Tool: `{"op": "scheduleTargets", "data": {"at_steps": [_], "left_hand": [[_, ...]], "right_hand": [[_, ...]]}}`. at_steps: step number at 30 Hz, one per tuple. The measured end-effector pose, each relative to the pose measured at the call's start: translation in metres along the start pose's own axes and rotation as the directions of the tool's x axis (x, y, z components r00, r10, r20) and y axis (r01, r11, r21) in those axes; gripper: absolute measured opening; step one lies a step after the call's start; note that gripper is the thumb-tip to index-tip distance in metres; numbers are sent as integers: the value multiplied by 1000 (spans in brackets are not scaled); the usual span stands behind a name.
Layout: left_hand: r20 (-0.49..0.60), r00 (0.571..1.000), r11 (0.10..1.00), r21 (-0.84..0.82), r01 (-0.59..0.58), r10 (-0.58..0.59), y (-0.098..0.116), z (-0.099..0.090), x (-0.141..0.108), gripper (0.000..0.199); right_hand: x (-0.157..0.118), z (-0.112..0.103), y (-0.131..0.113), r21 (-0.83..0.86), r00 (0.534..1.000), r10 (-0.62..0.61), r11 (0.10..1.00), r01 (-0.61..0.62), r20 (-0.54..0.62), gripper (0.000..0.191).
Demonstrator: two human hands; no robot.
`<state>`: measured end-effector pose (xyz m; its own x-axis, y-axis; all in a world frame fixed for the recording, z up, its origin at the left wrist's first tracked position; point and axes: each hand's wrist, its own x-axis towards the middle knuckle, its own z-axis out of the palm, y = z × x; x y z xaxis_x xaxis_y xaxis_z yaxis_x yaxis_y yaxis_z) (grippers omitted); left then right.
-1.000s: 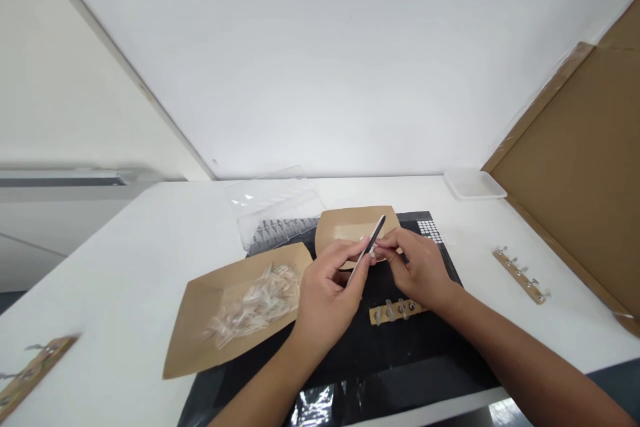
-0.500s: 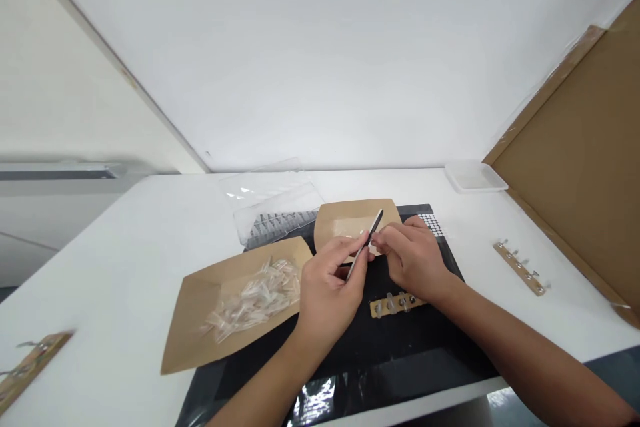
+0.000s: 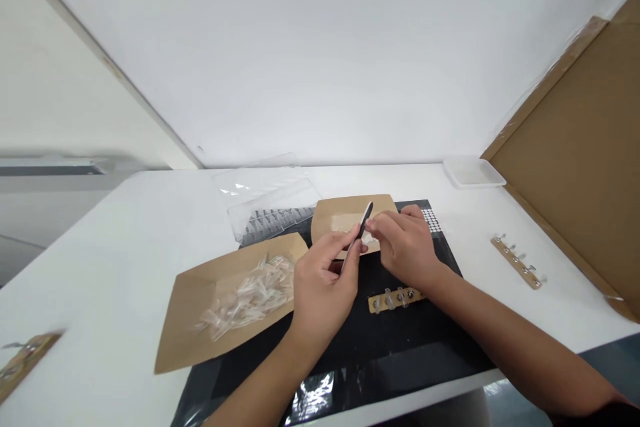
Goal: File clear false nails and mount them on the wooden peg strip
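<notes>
My left hand (image 3: 327, 270) pinches a slim nail file (image 3: 365, 219), dark on its face with a pale edge, slanted up to the right. Close against the file are the fingertips of my right hand (image 3: 407, 243), pressed together; whatever they hold is too small to make out. Below my right hand, a wooden strip (image 3: 384, 301) with several small metal stands lies on the black mat (image 3: 395, 360), some stands topped with clear nail tips. To the left, a brown paper tray (image 3: 187, 310) holds a heap of clear nail tips (image 3: 260, 293).
Behind my hands sits a second paper tray (image 3: 325, 210) with some clear pieces. A clear plastic case (image 3: 275, 210) lies at the back left. Another strip of stands (image 3: 515, 262), a shallow plastic box (image 3: 473, 173) and a cardboard panel (image 3: 575, 147) are on the right. A further strip (image 3: 27, 367) is at far left.
The file has shifted slightly left and stands a little steeper. Both hands keep their hold, fingertips still close together. The whole view has moved slightly.
</notes>
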<state>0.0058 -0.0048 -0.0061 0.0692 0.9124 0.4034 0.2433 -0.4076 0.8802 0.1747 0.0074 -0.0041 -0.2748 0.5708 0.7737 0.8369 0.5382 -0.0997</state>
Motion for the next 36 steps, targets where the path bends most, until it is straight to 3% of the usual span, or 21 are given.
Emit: {"op": "scheduleTargets", "data": {"at_steps": [6,10,13,17,21,25,29,32,36], "left_hand": [[11,1000,1000,-9,12,-12,0,-1,-1,27],[-6,1000,1000,20,-5,5,2,-2,-1,26],[-18,1000,999,42,-20,21,3,-2,-1,27],[-29,999,997,70,-43,45,5,-2,-2,26],[-33,997,994,87,-68,71,5,-2,-3,26],[-22,995,988,116,-98,101,6,-4,-3,26],[-44,987,977,158,-143,152,8,-5,-4,27],[-46,986,976,158,-150,159,7,-4,-5,26],[-27,983,968,182,-172,180,5,-2,-5,27]], "right_hand": [[1,0,2,-11,999,31,999,-31,-21,20],[2,1,2,17,999,20,1000,-21,42,20],[2,2,0,-3,998,60,998,-60,-16,21],[4,0,0,47,999,19,999,-21,44,20],[6,-1,0,39,998,64,997,-63,-13,20],[5,0,-4,50,997,19,998,-23,79,20],[4,0,-8,62,994,108,992,-107,-5,19],[4,0,-9,106,997,74,991,-75,14,20],[6,0,-9,59,993,97,994,-94,-59,21]]}}
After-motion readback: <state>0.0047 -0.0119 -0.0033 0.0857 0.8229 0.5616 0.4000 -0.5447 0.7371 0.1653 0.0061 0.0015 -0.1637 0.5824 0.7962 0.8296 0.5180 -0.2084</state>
